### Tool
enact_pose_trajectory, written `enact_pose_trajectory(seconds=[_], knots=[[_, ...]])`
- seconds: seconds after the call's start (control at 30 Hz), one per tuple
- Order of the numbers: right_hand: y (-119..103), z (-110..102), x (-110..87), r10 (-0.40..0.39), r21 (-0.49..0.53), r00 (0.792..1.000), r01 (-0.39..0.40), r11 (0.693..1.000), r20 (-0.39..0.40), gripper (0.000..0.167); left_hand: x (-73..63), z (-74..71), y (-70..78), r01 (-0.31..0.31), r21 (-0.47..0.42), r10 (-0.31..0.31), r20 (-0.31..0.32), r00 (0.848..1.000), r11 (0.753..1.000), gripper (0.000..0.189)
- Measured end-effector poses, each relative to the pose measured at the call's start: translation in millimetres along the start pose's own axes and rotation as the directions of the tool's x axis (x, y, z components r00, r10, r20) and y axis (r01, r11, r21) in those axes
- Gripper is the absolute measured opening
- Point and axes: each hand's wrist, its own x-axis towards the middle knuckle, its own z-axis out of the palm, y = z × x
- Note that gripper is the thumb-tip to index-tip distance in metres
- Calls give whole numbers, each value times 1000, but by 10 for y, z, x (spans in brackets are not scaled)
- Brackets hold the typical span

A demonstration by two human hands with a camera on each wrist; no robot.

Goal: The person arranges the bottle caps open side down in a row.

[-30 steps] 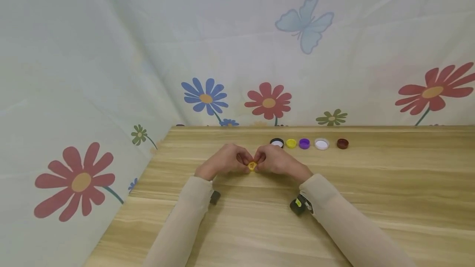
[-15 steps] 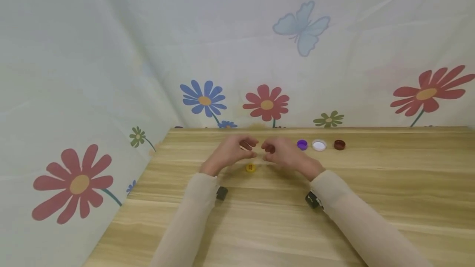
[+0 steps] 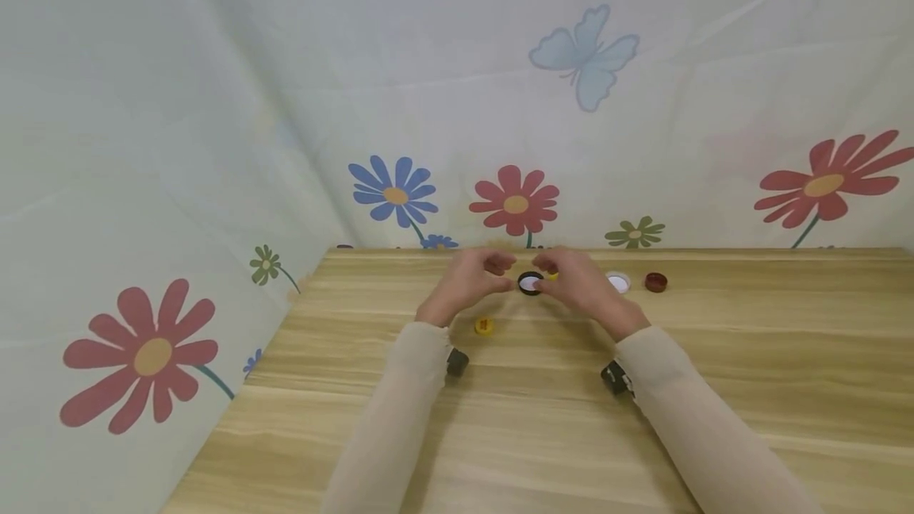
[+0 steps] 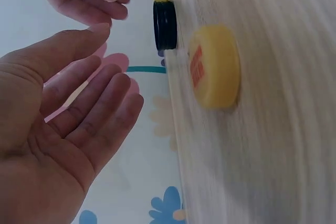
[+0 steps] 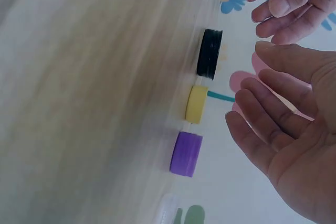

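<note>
Both hands hover above the table on either side of a black bottle cap (image 3: pixel 531 283) with a white inside. My left hand (image 3: pixel 467 280) has its fingers relaxed and holds nothing; my right hand (image 3: pixel 577 282) is likewise loosely spread, its thumb overlapping the cap's edge in the head view. Nearer me lies a yellow-orange cap (image 4: pixel 215 67) with red print on its top, apart from both hands. Beside the black cap stands a small yellow cap (image 5: pixel 196 104), and then a purple cap (image 5: pixel 186 153), which the right hand hides in the head view.
Farther right in the row lie a white cap (image 3: pixel 619 282) and a dark red-brown cap (image 3: pixel 656 282). The wooden table (image 3: pixel 514 435) ends at the back against a flower-printed cloth (image 3: pixel 443 86).
Both hands have let go of the yellow-orange cap, which stays on the table. They have risen and moved back and right to the black cap, with fingers opened.
</note>
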Motion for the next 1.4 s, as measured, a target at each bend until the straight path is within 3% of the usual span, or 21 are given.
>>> enact_pose_trajectory(seconds=[0.27, 0.7, 1.13, 1.4], knots=[[81, -7, 22, 18, 37, 999, -17, 999, -29, 35, 88, 64, 36, -14, 17, 14, -21, 1000, 1000, 39], [159, 13, 112, -11, 28, 1000, 10, 1000, 22, 38, 122, 176, 10, -33, 81, 34, -5, 999, 996, 40], [187, 66, 194, -45, 0, 994, 45, 999, 97, 35, 129, 250, -36, 39, 109, -40, 8, 999, 993, 38], [212, 94, 208, -85, -21, 991, 87, 996, 105, 32, 100, 250, -11, 32, 119, -36, 33, 999, 992, 37]])
